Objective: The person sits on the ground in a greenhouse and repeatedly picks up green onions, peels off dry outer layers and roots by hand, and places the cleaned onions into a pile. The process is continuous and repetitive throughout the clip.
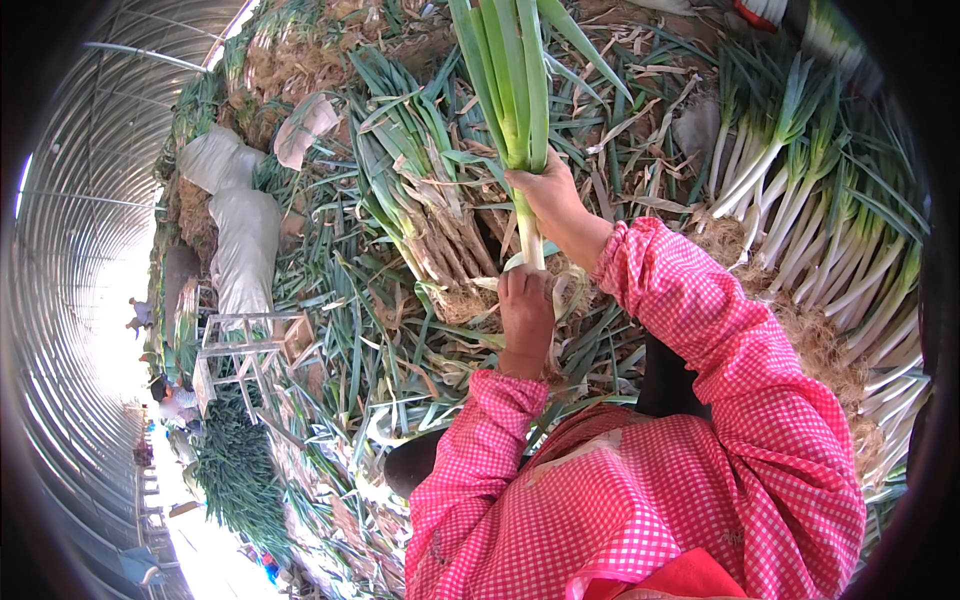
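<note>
A green onion stalk (pixel 531 244) stands nearly upright in the picture before me, its broad green leaves pointing to the top. My right hand (pixel 553 196) grips it where the leaves meet the pale shaft. Lower down, my left hand (pixel 526 311) is closed around the white part near the roots, which it mostly hides. Just left of the stalk lies a pile of untrimmed green onions (pixel 442 232) with brown, dry outer layers and matted roots. To the right, cleaned green onions (pixel 795 202) with white shafts lie in a long row, roots towards me.
Loose leaves and peelings (pixel 360 315) cover the ground. White sacks (pixel 246 240) and a metal-framed stool or rack (pixel 244 346) stand at the left, near a heap of green onions (pixel 236 465). A person (pixel 176 397) is beyond. A red-and-white gloved hand or similar item (pixel 759 11) shows at top right.
</note>
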The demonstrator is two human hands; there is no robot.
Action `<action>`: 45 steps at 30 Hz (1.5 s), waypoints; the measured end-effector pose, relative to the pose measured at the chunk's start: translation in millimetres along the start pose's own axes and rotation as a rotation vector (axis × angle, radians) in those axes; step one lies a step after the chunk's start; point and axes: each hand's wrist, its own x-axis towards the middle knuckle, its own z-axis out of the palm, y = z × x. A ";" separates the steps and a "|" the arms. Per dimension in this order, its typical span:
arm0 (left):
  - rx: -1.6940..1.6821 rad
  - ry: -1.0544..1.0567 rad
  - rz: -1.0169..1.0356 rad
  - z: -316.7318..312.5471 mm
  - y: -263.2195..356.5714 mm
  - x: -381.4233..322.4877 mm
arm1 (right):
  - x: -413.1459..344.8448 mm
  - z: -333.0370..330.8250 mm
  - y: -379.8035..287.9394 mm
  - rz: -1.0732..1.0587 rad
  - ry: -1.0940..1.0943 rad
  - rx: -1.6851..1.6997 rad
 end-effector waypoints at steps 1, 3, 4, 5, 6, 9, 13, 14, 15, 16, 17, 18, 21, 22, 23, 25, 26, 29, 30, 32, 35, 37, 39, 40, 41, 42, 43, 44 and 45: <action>-0.123 0.027 -0.039 0.1 0.5 -0.5 | 2.4 -2.6 -4.3 -0.044 0.000 0.029; -0.371 0.086 -0.080 -1.6 0.8 1.3 | 6.6 -7.2 -10.3 -0.068 0.031 0.059; -0.435 -0.006 -0.299 -2.1 1.9 2.0 | 8.6 -9.6 -12.2 -0.096 0.024 0.049; -0.381 0.068 -0.245 -1.8 3.0 3.5 | 8.7 -9.5 -11.6 -0.057 0.016 0.035; -0.321 0.113 -0.224 -0.9 4.1 5.3 | 9.2 -10.2 -10.9 -0.087 0.009 0.034; -0.179 0.089 -0.157 7.1 7.1 9.9 | 8.3 -7.4 -5.4 -0.134 -0.004 0.071; -0.053 0.081 -0.075 18.7 2.1 11.7 | 8.2 -6.9 -9.9 -0.076 -0.006 0.136; -0.109 0.048 -0.114 19.0 -1.5 8.6 | 9.0 -8.8 -14.6 -0.048 -0.005 0.123; -0.171 0.022 -0.157 18.9 -6.3 4.6 | 9.9 -10.5 -20.1 0.017 0.015 0.087; -0.134 0.018 -0.085 17.2 -11.0 -3.0 | 11.5 -12.8 -26.8 0.024 0.004 0.103; -0.179 -0.123 -0.076 14.4 -15.8 -14.0 | 12.9 -15.2 -33.6 0.035 0.020 0.130; -0.209 -0.276 -0.095 9.4 -20.5 -28.3 | 16.1 -18.9 -41.6 0.074 0.033 0.144; -0.108 -0.664 -0.107 0.2 -25.9 -83.9 | 27.1 -28.9 -61.1 0.029 0.037 0.224; -0.170 -0.702 -0.104 -3.1 -27.1 -105.2 | 29.1 -33.0 -64.8 0.054 0.015 0.244; -0.251 -0.683 -0.065 -7.1 -28.1 -124.2 | 31.1 -36.8 -67.6 0.074 0.021 0.253; -0.189 -0.890 -0.132 -20.5 -31.6 -149.5 | 36.1 -41.6 -71.0 0.062 0.005 0.308; -0.133 -1.065 -0.199 -25.3 -33.4 -153.4 | 37.5 -44.6 -71.9 0.029 -0.034 0.351; -0.213 -0.721 -0.474 -30.5 -35.1 -129.5 | 39.2 -46.7 -68.8 -0.039 -0.071 0.320; -0.238 -0.461 -0.430 -29.0 -33.9 -112.4 | 38.5 -45.3 -66.4 -0.028 -0.078 0.322; -0.253 -0.115 -0.349 -14.7 -24.4 -73.1 | 36.5 -41.4 -62.3 -0.003 -0.119 0.331; -0.447 -0.119 -0.535 11.3 -8.4 -27.8 | 33.7 -36.8 -59.6 0.010 -0.141 0.340; -0.606 -0.208 -0.749 20.3 -0.9 -14.6 | 33.1 -37.2 -60.7 0.018 -0.171 0.387; -0.488 0.019 -0.462 25.4 6.2 -11.3 | 34.7 -40.4 -64.6 0.011 -0.121 0.387; -0.479 0.034 -0.454 27.0 9.7 -11.7 | 35.5 -41.8 -66.0 0.037 -0.105 0.393; -0.465 0.052 -0.469 26.3 10.8 -13.2 | 36.5 -43.9 -67.9 0.051 -0.086 0.410; -0.479 0.137 -0.400 27.1 13.2 -14.1 | 37.1 -44.5 -68.4 0.057 -0.067 0.395; -0.444 0.120 -0.423 26.5 14.5 -15.3 | 37.3 -45.5 -69.0 0.065 -0.073 0.405; -0.423 0.104 -0.440 26.7 16.2 -16.2 | 37.4 -45.9 -69.2 0.075 -0.077 0.384; -0.414 0.087 -0.435 26.6 17.9 -16.7 | 36.9 -45.9 -69.3 0.094 -0.090 0.372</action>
